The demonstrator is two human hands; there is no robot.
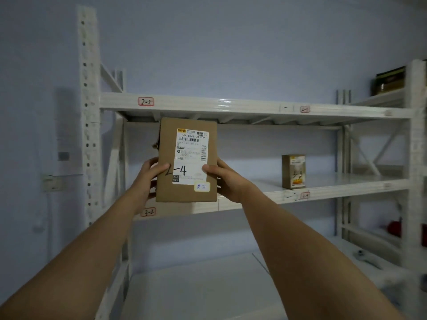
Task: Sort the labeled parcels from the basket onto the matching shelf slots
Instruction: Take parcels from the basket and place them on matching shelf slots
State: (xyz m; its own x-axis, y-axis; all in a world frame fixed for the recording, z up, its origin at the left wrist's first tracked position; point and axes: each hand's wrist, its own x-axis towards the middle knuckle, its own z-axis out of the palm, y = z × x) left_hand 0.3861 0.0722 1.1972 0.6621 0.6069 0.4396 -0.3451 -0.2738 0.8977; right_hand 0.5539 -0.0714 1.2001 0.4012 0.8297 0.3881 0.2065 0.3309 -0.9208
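Cardboard parcel (187, 160) held upright in front of the white shelf (254, 107), label facing the person w/ handwritten "-4" showing, prob. so the code can be read against slot tags. Left hand (150, 179) and right hand (224, 179) each curl round a side edge, thumbs on the front. Tags 2-2 (146, 101) and 3-2 (148, 212) nearby; a smaller box (294, 171) stands on the middle shelf to the right.
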